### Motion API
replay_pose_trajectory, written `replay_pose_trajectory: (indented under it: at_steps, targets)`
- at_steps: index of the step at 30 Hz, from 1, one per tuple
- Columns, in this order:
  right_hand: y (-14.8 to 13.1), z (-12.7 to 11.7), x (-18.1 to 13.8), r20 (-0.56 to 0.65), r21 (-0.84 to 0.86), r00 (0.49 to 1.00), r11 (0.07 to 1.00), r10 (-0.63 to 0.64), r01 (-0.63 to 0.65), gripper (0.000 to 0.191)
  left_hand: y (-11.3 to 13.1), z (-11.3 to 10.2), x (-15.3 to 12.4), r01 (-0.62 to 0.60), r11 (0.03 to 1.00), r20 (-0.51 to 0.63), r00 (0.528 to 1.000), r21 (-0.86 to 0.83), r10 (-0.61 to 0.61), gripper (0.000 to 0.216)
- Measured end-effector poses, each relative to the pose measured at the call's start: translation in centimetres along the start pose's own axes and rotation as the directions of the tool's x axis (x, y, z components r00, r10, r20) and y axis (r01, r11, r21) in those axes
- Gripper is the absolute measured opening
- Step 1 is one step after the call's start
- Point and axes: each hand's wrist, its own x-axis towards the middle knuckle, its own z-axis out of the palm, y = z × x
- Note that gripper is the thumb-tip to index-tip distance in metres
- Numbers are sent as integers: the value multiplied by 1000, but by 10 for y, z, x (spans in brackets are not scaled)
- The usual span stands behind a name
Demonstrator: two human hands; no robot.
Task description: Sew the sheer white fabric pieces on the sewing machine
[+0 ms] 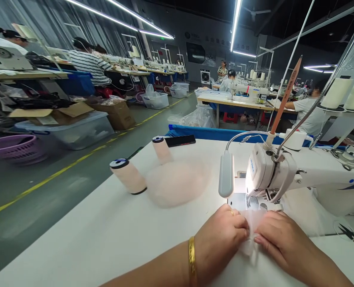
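Between left hand (223,235) and right hand (284,235), pinched by both, sheer cloth (256,218) ran toward the sewing machine (259,167) at twelve o'clock.

So we've got bare forearms (155,266) on both sides. Our left hand (221,237) has a slim gold ring (232,213) on it, and just behind that hand we're rocking a shiny, flat gold bangle (191,257) with markings we can't quite read. Our right hand (287,239) is bare.
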Motion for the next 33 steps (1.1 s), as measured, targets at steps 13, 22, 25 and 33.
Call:
replay_pose_trajectory:
  at_steps: [13,22,25,33]
  targets:
    - [16,16,3,-68,-144,997,988,44,-53,25,-18,3,11,6,997,28,1000,73,-8,13]
    - [18,18,4,-49,-117,994,988,99,-104,19,-11,-8,7,7,1000,77,997,-1,-6,15]
    - [20,20,4,-71,-94,994,991,87,-94,24,-6,-15,7,8,998,172,985,-55,1,15]
    - [10,11,6,2,66,992,990,126,-126,7,-6,-10,14,310,921,171,946,-237,-275,24]
